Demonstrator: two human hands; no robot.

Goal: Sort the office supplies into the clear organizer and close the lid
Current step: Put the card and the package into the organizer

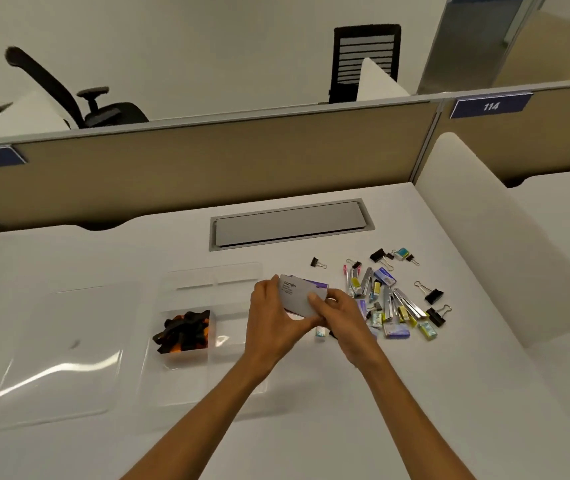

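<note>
Both hands — left hand (271, 315), right hand (340, 315) — pinching grey-purple card box (299, 294), printed lettering on top

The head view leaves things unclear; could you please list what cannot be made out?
Head view:
Box: fine print too small, sides covered by the left hand and right hand.
Pile of supplies: near corner hidden behind the right hand.
Organizer: right compartments partly hidden by the left hand.
Black and orange pieces: blurred.

White desk (311, 427), grey cable hatch (290, 224), tan partition (207, 168), blue number plates (490, 105), black office chairs (366, 57)
</note>
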